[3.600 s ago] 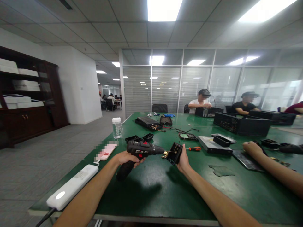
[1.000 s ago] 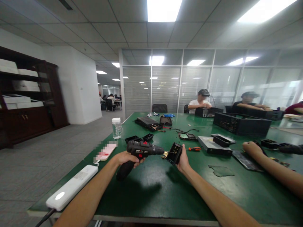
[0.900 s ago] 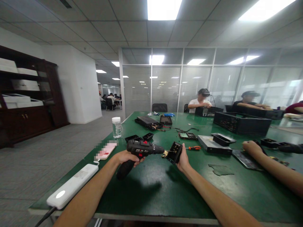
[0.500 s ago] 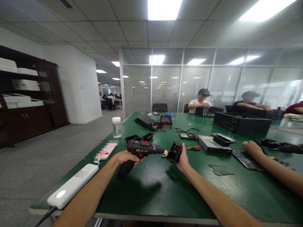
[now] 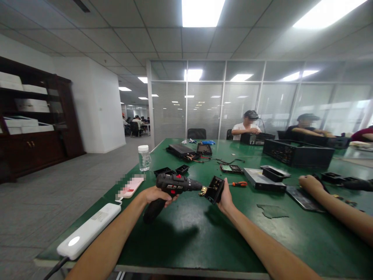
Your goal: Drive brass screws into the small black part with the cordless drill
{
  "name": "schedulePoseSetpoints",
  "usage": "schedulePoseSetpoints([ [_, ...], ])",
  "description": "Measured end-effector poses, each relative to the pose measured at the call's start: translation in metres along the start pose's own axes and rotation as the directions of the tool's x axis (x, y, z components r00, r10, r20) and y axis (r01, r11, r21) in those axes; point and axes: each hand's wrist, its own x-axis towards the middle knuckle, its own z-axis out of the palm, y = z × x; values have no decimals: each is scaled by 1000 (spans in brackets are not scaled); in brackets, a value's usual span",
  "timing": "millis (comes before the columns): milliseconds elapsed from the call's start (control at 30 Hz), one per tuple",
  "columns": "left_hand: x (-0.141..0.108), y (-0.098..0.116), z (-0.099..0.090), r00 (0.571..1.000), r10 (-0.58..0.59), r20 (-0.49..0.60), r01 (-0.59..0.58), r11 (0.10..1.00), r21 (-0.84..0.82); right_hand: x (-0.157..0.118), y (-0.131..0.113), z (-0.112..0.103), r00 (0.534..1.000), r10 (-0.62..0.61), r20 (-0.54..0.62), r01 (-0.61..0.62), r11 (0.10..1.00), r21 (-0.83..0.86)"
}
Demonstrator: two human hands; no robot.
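My left hand (image 5: 159,195) is closed round the grip of a black cordless drill (image 5: 176,184). The drill points right, and its bit reaches into the open side of a small black plastic housing (image 5: 215,189). My right hand (image 5: 225,199) grips that housing by its right side, tilted above the green table. Gold-coloured metal pieces (image 5: 203,189) show by the housing's left edge; whether they lie on the table or touch the housing, I cannot tell. An orange-handled screwdriver (image 5: 239,184) lies just right of my right hand.
A white power strip (image 5: 90,229), a pink phone (image 5: 132,186) and a clear bottle (image 5: 143,158) line the table's left edge. Black housings (image 5: 182,169) sit behind the drill. To the right are a silver metal box (image 5: 264,180), a large black case (image 5: 298,152) and a co-worker's arm (image 5: 335,202).
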Motion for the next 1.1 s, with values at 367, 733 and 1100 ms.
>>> schedulePoseSetpoints([
  [367,1,-2,-2,1000,-2,9,2,1000,-11,0,0,0,999,36,28,-36,999,21],
  [733,0,1,1,1000,-17,-2,17,1000,-18,-1,-2,1,999,49,15,-49,999,21],
  [1100,0,-1,-1,1000,-13,-13,13,1000,3,-1,-1,2,999,38,14,-38,999,29],
])
